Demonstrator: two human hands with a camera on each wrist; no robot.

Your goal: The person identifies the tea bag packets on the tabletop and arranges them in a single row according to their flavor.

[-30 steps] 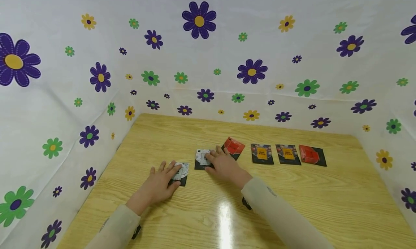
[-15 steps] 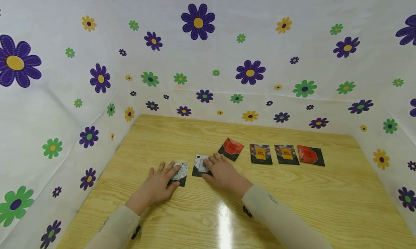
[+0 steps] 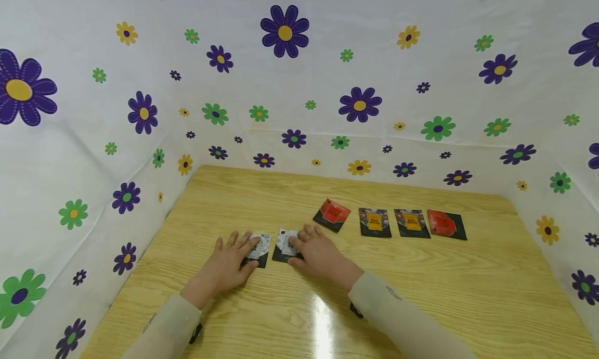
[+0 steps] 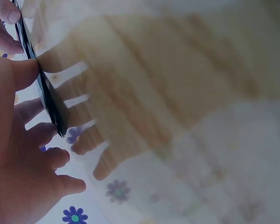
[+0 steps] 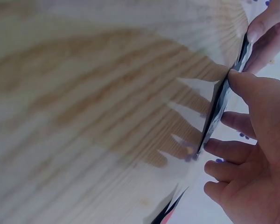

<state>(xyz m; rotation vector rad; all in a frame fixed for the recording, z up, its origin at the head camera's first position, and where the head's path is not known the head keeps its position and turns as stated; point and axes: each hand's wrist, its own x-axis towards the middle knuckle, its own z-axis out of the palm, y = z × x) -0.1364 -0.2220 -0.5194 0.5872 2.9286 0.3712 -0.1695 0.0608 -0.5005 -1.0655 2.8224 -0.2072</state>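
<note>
We see a flat, glossy white-and-black rectangular packet (image 3: 262,251) under the bare left hand (image 3: 226,266), and a matching white-and-black rectangular packet (image 3: 283,246) under the bare right hand (image 3: 323,253), side by side on the yellow wood-grain table (image 3: 421,286). Neither hand clamps: fingers lie apart, tips on top, each thumb at its packet's near edge. We judge that this light contact steadies thin packets without lifting them, while the narrow gap leaves each separate. Beyond the right hand, we notice a tilted red-and-black packet (image 3: 331,215) well apart from both.
</note>
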